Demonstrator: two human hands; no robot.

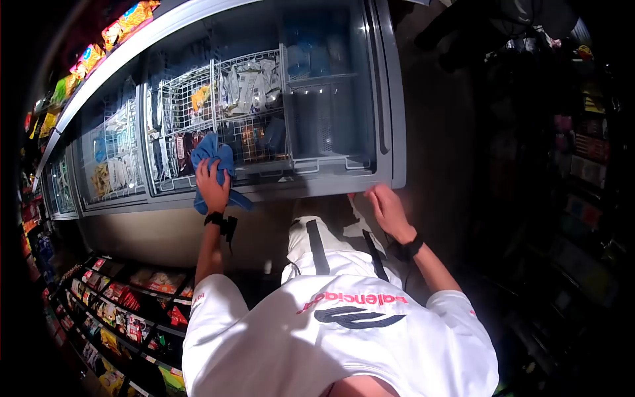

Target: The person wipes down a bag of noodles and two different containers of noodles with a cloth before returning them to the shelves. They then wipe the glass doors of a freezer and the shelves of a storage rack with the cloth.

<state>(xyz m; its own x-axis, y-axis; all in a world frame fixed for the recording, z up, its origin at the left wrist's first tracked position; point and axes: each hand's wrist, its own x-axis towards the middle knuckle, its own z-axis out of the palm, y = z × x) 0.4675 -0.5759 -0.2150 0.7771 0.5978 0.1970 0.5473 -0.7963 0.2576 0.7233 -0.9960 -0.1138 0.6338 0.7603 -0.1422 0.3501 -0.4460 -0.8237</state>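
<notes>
A crumpled blue cloth lies on the near rim of a glass-topped chest freezer, with one end hanging down over the side. My left hand is on top of the cloth, its fingers curled into it and pressing it against the glass and frame. At the freezer's near right corner is my right hand, with its fingers curled in and nothing visible in them. Both wrists wear dark bands.
Wire baskets with packaged goods show through the freezer glass. Snack bags line the freezer's far left edge. Shelves of packets stand at the lower left, and dark shelves on the right. A dark, unclear shape is at the top right.
</notes>
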